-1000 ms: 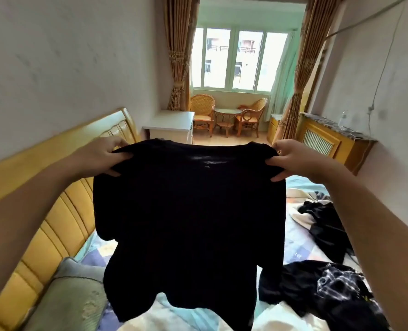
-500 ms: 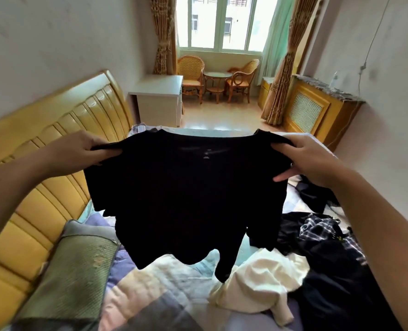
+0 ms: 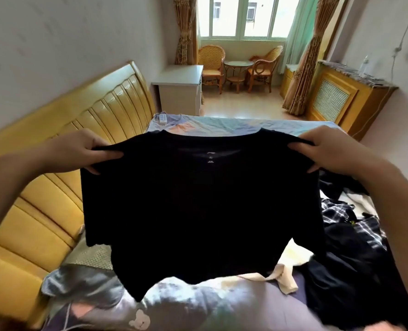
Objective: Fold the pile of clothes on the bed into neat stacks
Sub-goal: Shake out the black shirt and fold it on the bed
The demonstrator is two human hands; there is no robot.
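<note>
A black T-shirt (image 3: 198,206) hangs spread out in front of me above the bed (image 3: 222,125), its neckline up and a small printed label below the collar. My left hand (image 3: 79,151) pinches its left shoulder. The right shoulder is pinched by my right hand (image 3: 331,151). A pile of unfolded clothes (image 3: 350,242), mostly black with a checked piece, lies on the bed at the right. A cream garment (image 3: 284,275) lies partly under the shirt's hem.
A yellow padded headboard (image 3: 55,211) runs along the left. A greenish pillow (image 3: 90,256) lies beside it. A white bedside cabinet (image 3: 179,91) stands beyond the bed. Wicker chairs (image 3: 212,63) and a round table stand by the window. A wooden radiator cover (image 3: 336,96) lines the right wall.
Both hands have lowered the black T-shirt toward the bed, and my view has tipped downward. The grip on the shoulders is the same.
</note>
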